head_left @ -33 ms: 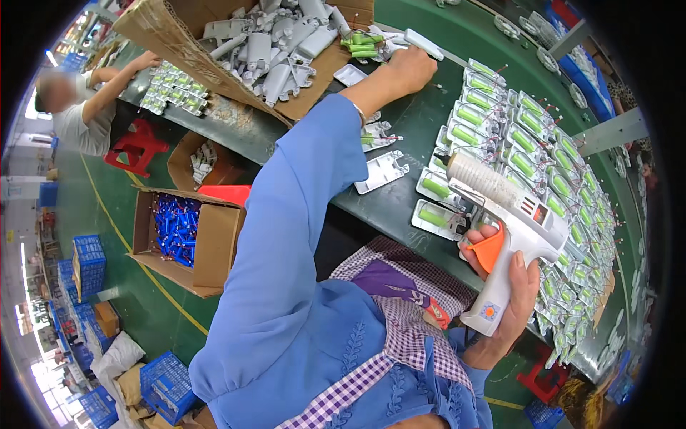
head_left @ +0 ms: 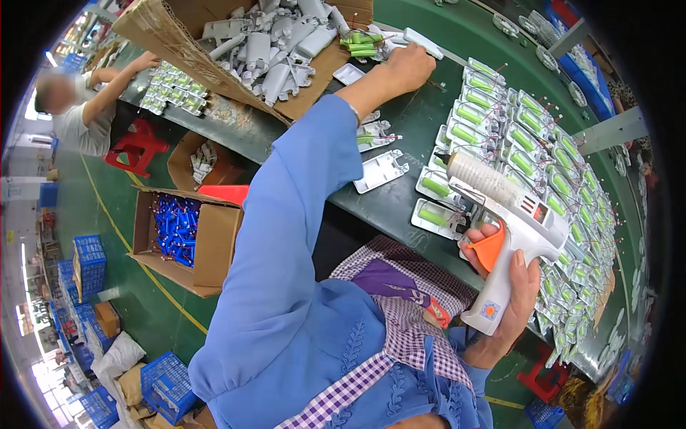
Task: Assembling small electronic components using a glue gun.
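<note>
My left hand (head_left: 409, 69) reaches out to the far side of the bench, fingers curled down; what they hold, if anything, is hidden. A white plastic shell (head_left: 423, 43) and a bundle of green battery cells (head_left: 362, 47) lie beside it. My right hand (head_left: 520, 293) grips a white hot glue gun (head_left: 518, 214) by its handle, fingers at the orange trigger (head_left: 490, 248). The nozzle points toward rows of white shells with green cells (head_left: 468, 134). An open white shell without a cell (head_left: 381, 171) lies under my left arm, next to a shell with a cell (head_left: 376, 137).
A cardboard box of white shells (head_left: 207, 71) stands tilted on the bench (head_left: 250, 136). Below the bench edge is a carton of blue cylindrical cells (head_left: 218, 243). A red stool (head_left: 136, 148) stands near another person (head_left: 78, 111) at the far left.
My left hand and forearm have shifted slightly left and away from me. The right hand and glue gun stay in place.
</note>
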Demonstrator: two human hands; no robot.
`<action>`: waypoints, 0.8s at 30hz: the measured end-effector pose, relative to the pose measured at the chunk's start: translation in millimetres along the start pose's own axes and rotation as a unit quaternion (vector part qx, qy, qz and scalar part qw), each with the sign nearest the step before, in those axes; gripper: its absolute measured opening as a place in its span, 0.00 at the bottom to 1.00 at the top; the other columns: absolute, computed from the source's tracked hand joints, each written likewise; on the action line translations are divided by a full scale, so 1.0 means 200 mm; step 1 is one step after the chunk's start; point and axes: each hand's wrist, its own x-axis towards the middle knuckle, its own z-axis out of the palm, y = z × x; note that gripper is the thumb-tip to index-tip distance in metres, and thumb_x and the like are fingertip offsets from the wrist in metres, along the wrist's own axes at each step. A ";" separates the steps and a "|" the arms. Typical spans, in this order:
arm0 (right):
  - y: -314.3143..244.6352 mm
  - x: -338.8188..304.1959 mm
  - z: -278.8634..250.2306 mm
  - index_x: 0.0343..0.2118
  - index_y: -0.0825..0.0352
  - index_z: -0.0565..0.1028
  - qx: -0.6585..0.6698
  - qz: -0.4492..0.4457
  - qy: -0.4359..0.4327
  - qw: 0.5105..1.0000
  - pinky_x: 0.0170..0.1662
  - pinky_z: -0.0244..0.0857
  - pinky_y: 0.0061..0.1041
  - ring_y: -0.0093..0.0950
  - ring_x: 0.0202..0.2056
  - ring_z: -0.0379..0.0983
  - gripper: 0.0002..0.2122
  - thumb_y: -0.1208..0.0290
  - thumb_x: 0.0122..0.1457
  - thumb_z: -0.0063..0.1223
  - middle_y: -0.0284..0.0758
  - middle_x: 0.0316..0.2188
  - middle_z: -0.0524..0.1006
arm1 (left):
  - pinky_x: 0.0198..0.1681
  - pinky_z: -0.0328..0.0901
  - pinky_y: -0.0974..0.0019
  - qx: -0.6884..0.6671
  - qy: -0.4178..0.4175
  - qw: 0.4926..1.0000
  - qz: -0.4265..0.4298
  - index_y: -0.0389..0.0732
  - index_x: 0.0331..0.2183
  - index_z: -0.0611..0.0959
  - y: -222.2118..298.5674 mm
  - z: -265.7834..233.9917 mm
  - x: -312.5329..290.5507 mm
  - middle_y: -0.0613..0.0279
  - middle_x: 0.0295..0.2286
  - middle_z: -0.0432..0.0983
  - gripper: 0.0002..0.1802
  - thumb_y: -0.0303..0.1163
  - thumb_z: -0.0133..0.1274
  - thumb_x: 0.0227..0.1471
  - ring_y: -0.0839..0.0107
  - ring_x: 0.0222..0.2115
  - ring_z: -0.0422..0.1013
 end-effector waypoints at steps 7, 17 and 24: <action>0.00 0.01 0.02 0.55 0.81 0.58 -0.002 0.003 -0.021 1.000 0.47 0.73 0.47 0.49 0.44 0.74 0.20 0.73 0.63 0.41 0.59 0.44 0.72 | 0.32 0.74 0.67 -0.774 0.097 0.591 -0.205 0.27 0.31 0.75 -0.10 -0.25 0.04 0.50 0.32 0.79 0.11 0.27 0.46 0.57 0.64 0.27 0.78; 0.12 0.05 0.12 0.53 0.80 0.61 -0.096 0.079 -0.129 0.984 0.51 0.68 0.41 0.45 0.43 0.75 0.19 0.75 0.61 0.45 0.54 0.43 0.74 | 0.32 0.72 0.69 -0.726 0.201 0.611 -0.243 0.30 0.35 0.71 0.02 -0.69 -1.03 0.52 0.32 0.76 0.11 0.26 0.55 0.54 0.65 0.29 0.77; 0.19 0.13 0.20 0.52 0.78 0.62 -0.188 0.074 -0.154 0.967 0.49 0.69 0.35 0.39 0.42 0.77 0.19 0.73 0.62 0.47 0.51 0.43 0.75 | 0.32 0.68 0.73 -0.502 0.233 0.737 -0.387 0.31 0.39 0.74 0.20 -0.42 -1.43 0.55 0.34 0.79 0.12 0.22 0.56 0.53 0.74 0.29 0.75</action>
